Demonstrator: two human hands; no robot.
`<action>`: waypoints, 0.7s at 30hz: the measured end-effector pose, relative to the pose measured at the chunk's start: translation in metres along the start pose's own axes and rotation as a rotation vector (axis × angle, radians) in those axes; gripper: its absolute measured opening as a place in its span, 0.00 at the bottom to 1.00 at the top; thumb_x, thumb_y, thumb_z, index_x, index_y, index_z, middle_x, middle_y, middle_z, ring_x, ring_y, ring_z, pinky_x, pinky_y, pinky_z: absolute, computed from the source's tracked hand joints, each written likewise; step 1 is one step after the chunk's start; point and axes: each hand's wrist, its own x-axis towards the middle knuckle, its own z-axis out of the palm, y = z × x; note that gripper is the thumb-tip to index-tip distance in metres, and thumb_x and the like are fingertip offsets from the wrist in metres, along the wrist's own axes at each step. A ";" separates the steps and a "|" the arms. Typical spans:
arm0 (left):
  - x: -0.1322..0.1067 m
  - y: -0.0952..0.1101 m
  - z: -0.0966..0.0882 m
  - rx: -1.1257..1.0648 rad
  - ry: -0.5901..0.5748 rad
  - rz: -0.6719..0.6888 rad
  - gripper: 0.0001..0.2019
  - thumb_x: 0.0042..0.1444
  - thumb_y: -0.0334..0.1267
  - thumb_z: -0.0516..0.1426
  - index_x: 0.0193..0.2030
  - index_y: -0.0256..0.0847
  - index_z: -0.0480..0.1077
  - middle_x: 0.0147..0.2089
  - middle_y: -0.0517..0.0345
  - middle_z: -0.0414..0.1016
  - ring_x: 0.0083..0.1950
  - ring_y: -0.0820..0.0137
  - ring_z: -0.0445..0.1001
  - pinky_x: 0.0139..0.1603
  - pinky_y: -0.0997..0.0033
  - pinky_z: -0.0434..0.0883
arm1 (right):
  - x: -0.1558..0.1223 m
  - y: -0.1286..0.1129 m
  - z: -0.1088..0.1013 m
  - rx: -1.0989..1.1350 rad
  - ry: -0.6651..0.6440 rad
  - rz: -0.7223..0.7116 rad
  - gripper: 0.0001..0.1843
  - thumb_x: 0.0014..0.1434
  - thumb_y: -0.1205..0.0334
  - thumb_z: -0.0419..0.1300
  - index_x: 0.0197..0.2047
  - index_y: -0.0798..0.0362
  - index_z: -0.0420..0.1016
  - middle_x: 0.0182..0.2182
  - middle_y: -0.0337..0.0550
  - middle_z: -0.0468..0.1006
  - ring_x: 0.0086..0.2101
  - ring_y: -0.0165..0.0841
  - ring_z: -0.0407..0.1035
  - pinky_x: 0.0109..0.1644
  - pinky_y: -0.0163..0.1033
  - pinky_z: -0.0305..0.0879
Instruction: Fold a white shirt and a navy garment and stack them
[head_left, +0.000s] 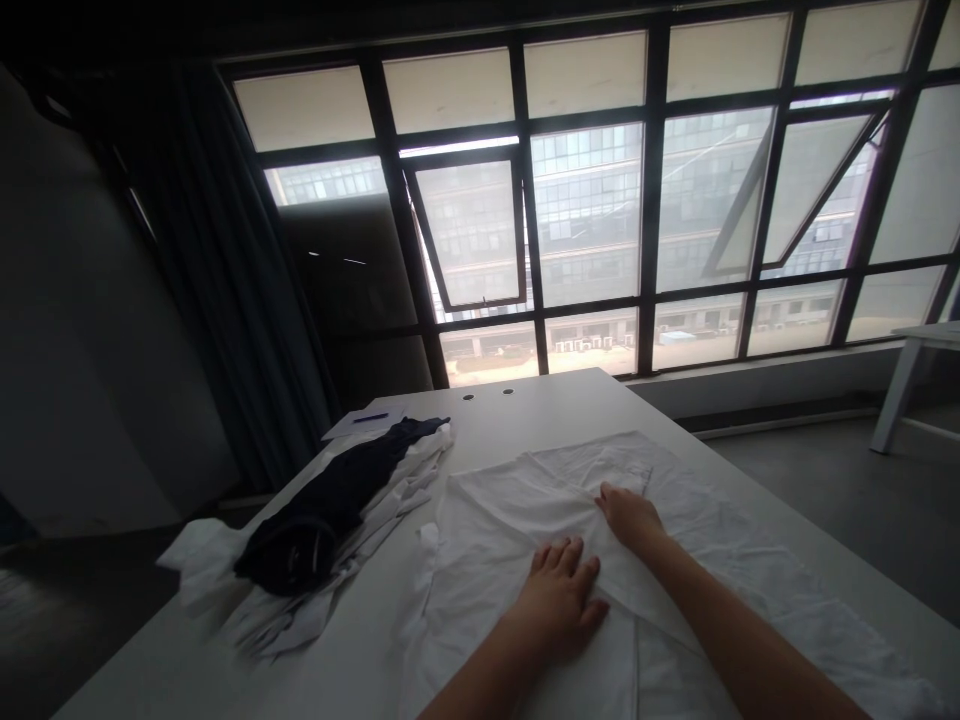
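A white cloth garment lies spread over the near part of the table, with folds and creases across its middle. My left hand rests flat on the fabric with its fingers spread. Farther out and to the right, my right hand has its fingers closed on the same cloth, pinching a fold of it. The fabric reaches beyond my right forearm toward the table's right edge. Exactly what kind of garment it is I cannot make out.
To the left lies a pile of dark clothing on white garments. Behind it are a paper sheet and a dark pen. The white table extends toward the windows. Another table stands at far right.
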 end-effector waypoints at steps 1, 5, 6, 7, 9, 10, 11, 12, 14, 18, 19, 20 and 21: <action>-0.001 0.000 0.000 0.005 -0.006 0.010 0.31 0.68 0.59 0.45 0.74 0.52 0.53 0.78 0.50 0.46 0.77 0.52 0.44 0.74 0.45 0.43 | 0.000 0.000 0.000 -0.004 -0.004 0.006 0.19 0.73 0.54 0.43 0.48 0.54 0.71 0.43 0.56 0.81 0.44 0.44 0.76 0.46 0.44 0.63; -0.002 -0.003 -0.004 0.045 -0.020 0.045 0.32 0.68 0.60 0.45 0.75 0.51 0.51 0.78 0.50 0.46 0.76 0.52 0.46 0.73 0.45 0.46 | 0.001 -0.003 0.001 -0.016 -0.014 0.028 0.22 0.72 0.49 0.44 0.48 0.55 0.72 0.42 0.57 0.81 0.44 0.46 0.76 0.46 0.46 0.64; -0.002 -0.005 -0.006 0.058 -0.021 0.062 0.32 0.68 0.61 0.46 0.74 0.52 0.51 0.77 0.50 0.47 0.76 0.52 0.47 0.73 0.45 0.48 | 0.001 -0.004 0.001 -0.018 -0.018 0.032 0.22 0.72 0.48 0.44 0.48 0.55 0.72 0.42 0.57 0.81 0.44 0.46 0.76 0.46 0.46 0.64; -0.001 -0.007 -0.009 0.073 -0.018 0.082 0.33 0.67 0.61 0.48 0.74 0.53 0.53 0.77 0.52 0.49 0.75 0.52 0.49 0.72 0.46 0.51 | 0.001 -0.004 0.001 -0.020 -0.021 0.034 0.22 0.72 0.49 0.44 0.47 0.55 0.72 0.42 0.57 0.81 0.44 0.46 0.76 0.47 0.46 0.64; 0.002 -0.012 -0.014 0.112 0.008 0.091 0.30 0.64 0.60 0.52 0.70 0.54 0.60 0.73 0.54 0.58 0.71 0.53 0.58 0.70 0.49 0.57 | -0.001 -0.004 0.000 -0.019 -0.029 0.030 0.22 0.72 0.51 0.42 0.48 0.54 0.72 0.43 0.57 0.81 0.45 0.46 0.76 0.47 0.46 0.64; 0.004 -0.015 -0.015 0.134 0.035 0.068 0.28 0.63 0.59 0.54 0.67 0.54 0.64 0.71 0.54 0.63 0.69 0.54 0.62 0.68 0.51 0.59 | -0.002 -0.003 -0.001 -0.016 -0.033 0.022 0.21 0.72 0.51 0.42 0.49 0.53 0.72 0.43 0.56 0.81 0.45 0.45 0.76 0.47 0.46 0.64; 0.006 -0.019 -0.015 0.153 0.066 0.028 0.26 0.63 0.58 0.55 0.65 0.53 0.66 0.68 0.54 0.66 0.66 0.55 0.65 0.67 0.52 0.60 | -0.003 -0.003 -0.002 -0.012 -0.038 0.011 0.21 0.72 0.51 0.42 0.49 0.53 0.71 0.43 0.55 0.81 0.45 0.45 0.76 0.47 0.46 0.64; 0.007 -0.023 -0.014 0.168 0.098 -0.018 0.26 0.63 0.57 0.55 0.65 0.51 0.66 0.67 0.53 0.67 0.65 0.56 0.66 0.67 0.52 0.61 | -0.003 -0.002 -0.003 -0.007 -0.045 0.000 0.21 0.72 0.51 0.42 0.50 0.53 0.71 0.43 0.55 0.81 0.45 0.45 0.76 0.47 0.45 0.64; 0.007 -0.029 -0.009 0.178 0.144 -0.078 0.29 0.66 0.57 0.52 0.68 0.48 0.62 0.70 0.51 0.63 0.69 0.55 0.62 0.70 0.51 0.57 | -0.003 0.000 -0.006 0.005 -0.062 -0.023 0.20 0.72 0.51 0.43 0.51 0.53 0.71 0.43 0.55 0.81 0.45 0.45 0.76 0.47 0.45 0.64; 0.003 -0.032 0.002 0.182 0.153 -0.081 0.31 0.70 0.57 0.43 0.73 0.45 0.54 0.75 0.49 0.53 0.75 0.56 0.50 0.74 0.51 0.49 | 0.007 -0.002 -0.011 0.030 -0.108 -0.078 0.20 0.69 0.49 0.49 0.50 0.55 0.73 0.45 0.57 0.81 0.46 0.45 0.76 0.48 0.45 0.64; 0.003 -0.032 0.003 0.187 0.159 -0.087 0.30 0.70 0.57 0.44 0.72 0.45 0.55 0.75 0.49 0.53 0.75 0.55 0.49 0.74 0.50 0.48 | 0.013 -0.004 -0.012 0.038 -0.116 -0.090 0.20 0.68 0.48 0.50 0.49 0.55 0.74 0.45 0.57 0.81 0.46 0.45 0.76 0.48 0.44 0.64; 0.002 -0.030 0.003 0.192 0.168 -0.092 0.30 0.69 0.57 0.45 0.71 0.46 0.57 0.75 0.49 0.53 0.75 0.55 0.49 0.74 0.49 0.48 | 0.019 -0.006 -0.013 0.047 -0.120 -0.097 0.20 0.68 0.48 0.51 0.49 0.55 0.75 0.45 0.57 0.81 0.46 0.44 0.76 0.48 0.43 0.64; 0.002 -0.029 0.002 0.195 0.178 -0.093 0.28 0.69 0.57 0.46 0.70 0.46 0.59 0.75 0.49 0.52 0.76 0.54 0.48 0.75 0.49 0.47 | 0.026 -0.009 -0.013 0.057 -0.122 -0.101 0.20 0.68 0.48 0.51 0.48 0.55 0.76 0.45 0.56 0.81 0.46 0.43 0.76 0.47 0.42 0.64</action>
